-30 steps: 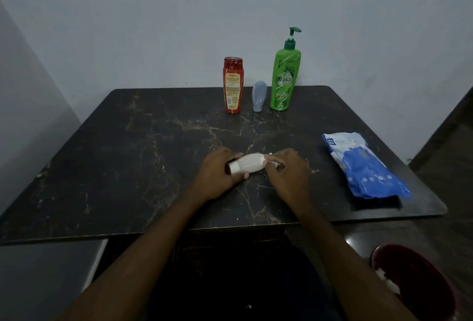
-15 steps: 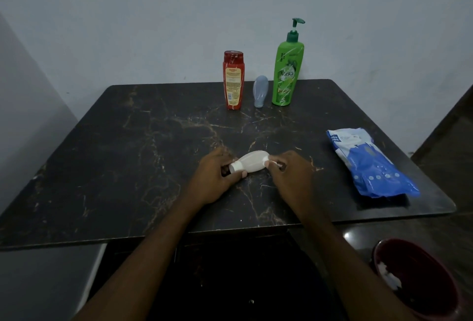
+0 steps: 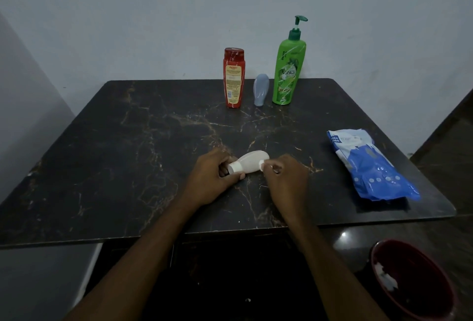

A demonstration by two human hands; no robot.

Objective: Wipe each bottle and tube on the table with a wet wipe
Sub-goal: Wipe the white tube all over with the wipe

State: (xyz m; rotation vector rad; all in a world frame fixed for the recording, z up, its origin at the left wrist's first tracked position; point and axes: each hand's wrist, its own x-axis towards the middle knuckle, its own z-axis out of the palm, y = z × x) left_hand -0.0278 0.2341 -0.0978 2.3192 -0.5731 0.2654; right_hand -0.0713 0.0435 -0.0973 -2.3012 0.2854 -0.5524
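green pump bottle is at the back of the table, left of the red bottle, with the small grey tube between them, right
Not quite. The head view shows the green pump bottle to the right of the red bottle, not the left. The rest holds: both stand at the back of the table, with the small grey tube between them.

- The worktop was dark polished stone, marble-like, with pale-gold veins.
- The red bottle and green pump bottle were glossy plastic.
- The grey tube was smooth with a sheen; the white tube was matt plastic.
- The wipes pack was crinkled, shiny film.
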